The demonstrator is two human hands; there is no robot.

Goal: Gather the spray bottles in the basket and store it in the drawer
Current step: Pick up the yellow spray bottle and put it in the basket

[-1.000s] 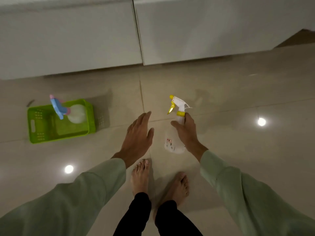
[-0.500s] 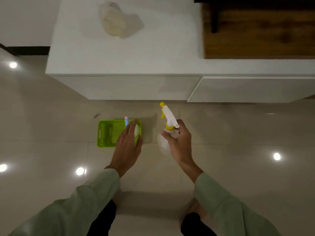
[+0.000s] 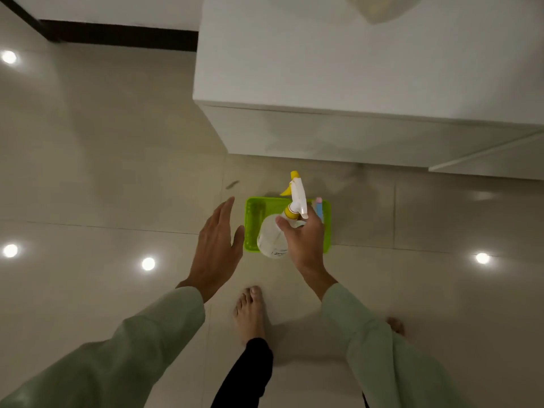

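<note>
A green basket [image 3: 253, 228] sits on the tiled floor [image 3: 117, 172], just in front of the corner of a white cabinet [image 3: 338, 69]. Everything else is placed here by that basket.

The right hand [image 3: 306, 241] is above the basket, closed around the neck of a clear spray bottle [image 3: 272, 238] with a white trigger head and yellow nozzle and collar. The bottle is tilted, its head pointing away from the person towards the cabinet, its round body over the near half of the basket and hiding part of the near rim. Whether the bottle's base touches the basket cannot be told from this angle.

At the far right edge of the basket, just past the right hand's knuckles, a pink and blue top of a second bottle [image 3: 318, 206] shows; the rest of it is hidden behind the hand.

The left hand [image 3: 216, 245] is just left of the basket, open and flat with fingers stretched forward and thumb spread towards the basket's left wall. It holds nothing, and I cannot tell if the thumb touches the basket.

Nearer than the basket, a bare foot [image 3: 250, 313] stands on the floor. Pale green sleeves [image 3: 147, 343] cover both forearms. On the cabinet top, beyond the basket, a pale crumpled thing [image 3: 379, 7] lies at the frame's upper edge.
</note>
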